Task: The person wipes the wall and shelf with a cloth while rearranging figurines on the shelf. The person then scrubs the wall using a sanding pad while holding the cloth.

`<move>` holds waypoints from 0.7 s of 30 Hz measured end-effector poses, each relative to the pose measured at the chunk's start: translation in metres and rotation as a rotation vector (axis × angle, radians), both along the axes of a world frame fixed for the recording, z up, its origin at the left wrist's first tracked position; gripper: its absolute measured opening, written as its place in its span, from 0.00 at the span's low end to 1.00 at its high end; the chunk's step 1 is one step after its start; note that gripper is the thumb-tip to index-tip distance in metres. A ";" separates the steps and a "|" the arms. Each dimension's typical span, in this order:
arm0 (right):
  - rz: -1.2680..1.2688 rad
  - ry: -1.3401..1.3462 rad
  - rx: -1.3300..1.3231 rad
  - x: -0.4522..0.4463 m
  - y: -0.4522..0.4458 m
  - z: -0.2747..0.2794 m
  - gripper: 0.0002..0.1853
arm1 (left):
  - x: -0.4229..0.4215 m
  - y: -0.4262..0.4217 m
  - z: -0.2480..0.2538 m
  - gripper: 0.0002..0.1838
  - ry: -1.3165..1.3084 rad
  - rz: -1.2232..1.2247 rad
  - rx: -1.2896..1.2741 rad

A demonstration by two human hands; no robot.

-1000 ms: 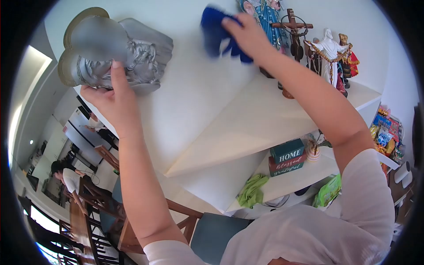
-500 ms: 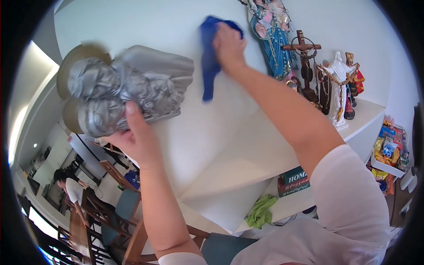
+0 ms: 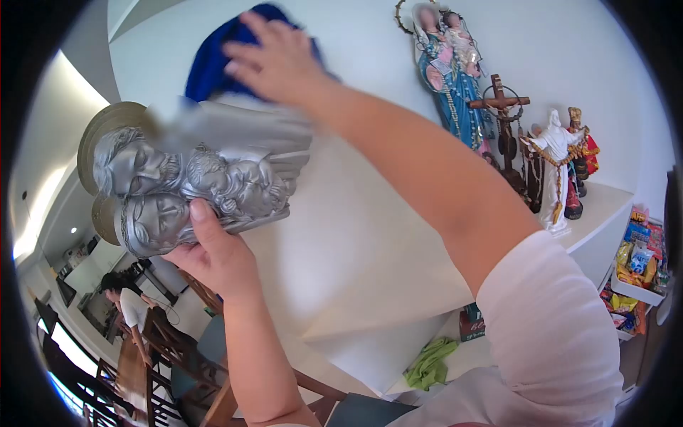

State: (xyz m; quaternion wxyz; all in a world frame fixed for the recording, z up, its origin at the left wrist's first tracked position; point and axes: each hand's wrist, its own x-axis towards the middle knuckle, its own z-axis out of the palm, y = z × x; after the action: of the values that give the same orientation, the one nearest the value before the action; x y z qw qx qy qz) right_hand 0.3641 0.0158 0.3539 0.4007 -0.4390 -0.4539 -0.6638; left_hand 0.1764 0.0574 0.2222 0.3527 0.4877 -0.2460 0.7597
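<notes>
The person's left hand (image 3: 217, 260) supports a silver-grey, moulded family-group statue (image 3: 231, 174) at the left of the scene, held up in front of a white wall (image 3: 363, 57). The statue has a satin, metallic sheen, with two bearded or veiled adult heads, a small child figure between them, deep folds in the robes, and flat, dull-gold disc halos (image 3: 87, 153) behind the heads. The left thumb presses on the statue's near front side; the other fingers go behind it, mostly hidden, so the hand is closed around its near edge. The right hand (image 3: 281, 67) is held palm down with fingers spread apart over a deep-blue, soft fabric cloth (image 3: 213, 64) at the statue's far side; whether the cloth touches the statue cannot be told, as that area is blurred. The statue lies on its side: its long axis runs left to right, rising slightly to the right, with the heads and halos pointing left, the robed end right, and the sculpted front turned to the viewer. Well apart to the right, a blue-robed figure with a child (image 3: 455, 96), a brown wooden crucifix (image 3: 501, 103) and a white, open-armed figure (image 3: 553, 146) stand close together.
</notes>
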 end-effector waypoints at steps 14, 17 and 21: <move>0.001 0.145 -0.179 -0.016 -0.001 0.039 0.26 | 0.006 0.019 -0.009 0.24 0.033 0.040 0.021; 0.134 -0.097 -0.138 -0.028 0.012 0.061 0.32 | 0.006 0.026 -0.013 0.24 0.046 0.048 0.038; 0.094 0.093 -0.189 0.029 -0.031 0.088 0.27 | 0.004 0.030 -0.013 0.26 0.050 0.115 0.051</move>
State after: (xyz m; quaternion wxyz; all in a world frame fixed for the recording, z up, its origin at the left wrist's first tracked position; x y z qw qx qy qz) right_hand 0.3928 -0.0149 0.4417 0.4087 -0.4834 -0.5153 -0.5777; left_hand 0.1807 0.0871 0.2093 0.3020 0.5287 -0.2278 0.7599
